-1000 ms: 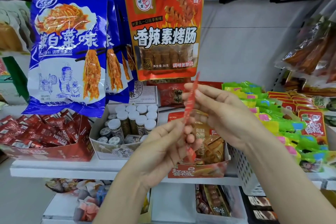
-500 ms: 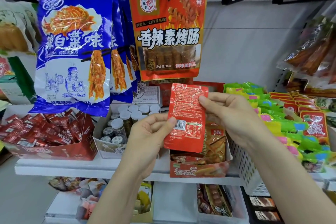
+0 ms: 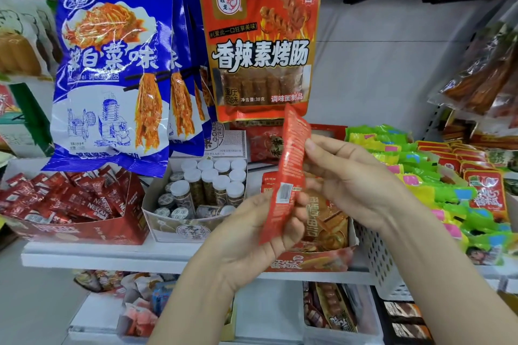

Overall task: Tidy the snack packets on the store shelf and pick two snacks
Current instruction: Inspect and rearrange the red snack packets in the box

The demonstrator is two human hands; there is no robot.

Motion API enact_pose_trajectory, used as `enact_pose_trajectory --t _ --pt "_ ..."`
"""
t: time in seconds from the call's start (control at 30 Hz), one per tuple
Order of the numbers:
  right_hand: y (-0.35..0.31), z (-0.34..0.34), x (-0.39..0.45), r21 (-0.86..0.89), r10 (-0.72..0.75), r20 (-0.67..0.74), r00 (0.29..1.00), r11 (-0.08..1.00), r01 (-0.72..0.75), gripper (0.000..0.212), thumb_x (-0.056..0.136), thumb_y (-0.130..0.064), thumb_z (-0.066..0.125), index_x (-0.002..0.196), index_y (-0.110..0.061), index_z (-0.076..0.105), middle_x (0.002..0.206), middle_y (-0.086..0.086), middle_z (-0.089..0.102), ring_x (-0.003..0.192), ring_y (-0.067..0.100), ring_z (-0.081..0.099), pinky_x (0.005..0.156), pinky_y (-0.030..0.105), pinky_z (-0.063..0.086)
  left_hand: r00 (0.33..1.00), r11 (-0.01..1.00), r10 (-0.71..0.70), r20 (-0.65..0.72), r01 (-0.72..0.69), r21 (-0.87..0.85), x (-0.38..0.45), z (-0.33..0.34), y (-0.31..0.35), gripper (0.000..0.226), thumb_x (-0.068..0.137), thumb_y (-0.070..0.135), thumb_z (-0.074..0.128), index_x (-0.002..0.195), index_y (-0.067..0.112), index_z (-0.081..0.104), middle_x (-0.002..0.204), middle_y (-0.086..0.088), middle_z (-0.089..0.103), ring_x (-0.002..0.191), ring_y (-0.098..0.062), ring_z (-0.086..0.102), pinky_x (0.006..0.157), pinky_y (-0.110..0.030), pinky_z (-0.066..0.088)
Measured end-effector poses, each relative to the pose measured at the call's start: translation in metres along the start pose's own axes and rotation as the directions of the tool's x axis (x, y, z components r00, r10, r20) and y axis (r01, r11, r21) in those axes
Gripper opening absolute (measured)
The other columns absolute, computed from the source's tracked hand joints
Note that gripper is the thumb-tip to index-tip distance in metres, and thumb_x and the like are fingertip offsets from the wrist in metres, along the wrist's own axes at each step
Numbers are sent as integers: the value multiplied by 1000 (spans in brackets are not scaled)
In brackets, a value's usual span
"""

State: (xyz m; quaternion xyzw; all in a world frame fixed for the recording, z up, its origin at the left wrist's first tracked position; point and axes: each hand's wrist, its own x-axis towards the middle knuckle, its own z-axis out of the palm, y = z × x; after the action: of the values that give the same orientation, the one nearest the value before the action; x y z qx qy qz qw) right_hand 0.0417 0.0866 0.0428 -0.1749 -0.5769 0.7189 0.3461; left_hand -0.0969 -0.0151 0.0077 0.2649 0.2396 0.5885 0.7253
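Head view puts your two hands in front of the white shelf (image 3: 106,256), sharing one small red snack packet (image 3: 288,173). Your left hand (image 3: 252,235) grips the packet's lower part, thumb on the printed back near the barcode and fingers curled round behind it. Your right hand (image 3: 353,179) pinches the upper right edge between thumb and fingertips. The packet stands nearly upright and is turned partly edge-on to you, its top reaching the bottom of the hanging orange-red sausage bag (image 3: 259,47) above your hands.

Directly behind and below your hands sits an open red carton (image 3: 311,263) holding more packets, some brown and gold. To the left of your left hand is a white carton of small jars with white lids (image 3: 207,193), and further left a red carton of Nescafe sachets (image 3: 70,210). Above those, up and left of your hands, hang blue and white snack bags (image 3: 112,73), several deep on one hook.

To the right of your right hand a white perforated basket (image 3: 384,266) stands on the shelf, and past it lie rows of green, yellow and pink packets (image 3: 437,193), with small red packets (image 3: 486,193) beyond them. Clear bags of brown strips (image 3: 487,70) hang at the far right. Below your wrists, the lower shelf holds more mixed packets (image 3: 330,308).
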Motion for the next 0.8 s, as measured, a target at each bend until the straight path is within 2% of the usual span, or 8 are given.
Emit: enact_pose_trajectory --t 0.07,0.2,0.3,0.37,0.43,0.53,0.63,0.8 --pt "-1 -3 2 -38 -2 -56 998 999 0 24 82 -28 65 99 -18 77 100 4 75 87 11 70 78 27 57 980 994 84 -183 -69 87 4 -2 1 36 74 17 76 105 0 71 83 -7 74 67 -11 70 56 -19 56" --pt "-11 -14 2 -27 48 -135 990 998 -52 46 86 -51 54 103 -15 77 114 14 71 106 27 69 87 39 58 810 880 374 -451 -157 448 7 -11 3 36 68 28 74 99 11 68 83 -1 76 67 -12 71 48 -24 52" --pt "-14 -14 -2 -244 -26 -98 995 970 2 45 80 -55 61 101 -19 78 104 6 75 98 21 72 77 28 59 721 794 515 -463 -197 576 6 -16 3 30 67 30 75 91 13 67 74 4 73 68 -12 70 51 -26 53" --pt "-12 -10 -4 -493 -150 -137 979 868 64 22 80 -40 70 92 -23 78 90 -1 77 83 14 72 69 24 60 709 738 571 -412 -224 637 6 -18 2 17 75 26 75 86 15 67 74 5 72 70 -11 71 53 -24 54" --pt "-13 -7 -3 -651 -305 -193 932 751 111 6 83 -26 74 82 -31 76 76 -8 76 62 6 68 59 22 58 702 683 610 -367 -231 693 8 -21 1 5 86 22 71 86 18 68 79 5 73 75 -11 71 59 -23 55" --pt "-20 -12 -3 -722 -512 -288 809 671 168 17 83 -23 75 80 -40 72 69 -20 73 57 1 67 64 20 57 670 479 687 -282 -126 869 10 -34 0 11 98 27 57 102 27 68 97 13 72 94 -1 67 82 -23 54" --pt "-20 -23 -6 -851 -650 -277 707 507 133 14 85 -27 75 85 -41 74 67 -36 65 70 -8 68 70 9 52 754 217 638 -157 19 976 14 -42 -5 26 103 30 45 125 31 58 115 25 62 105 14 54 93 -15 47" --pt "8 -26 1 -836 -616 -315 722 540 96 13 84 -24 75 92 -34 77 85 -24 71 81 -9 68 78 12 51 912 -84 394 -113 159 984 21 -47 -16 34 104 35 35 126 31 61 127 13 60 121 -7 44 104 -33 36"
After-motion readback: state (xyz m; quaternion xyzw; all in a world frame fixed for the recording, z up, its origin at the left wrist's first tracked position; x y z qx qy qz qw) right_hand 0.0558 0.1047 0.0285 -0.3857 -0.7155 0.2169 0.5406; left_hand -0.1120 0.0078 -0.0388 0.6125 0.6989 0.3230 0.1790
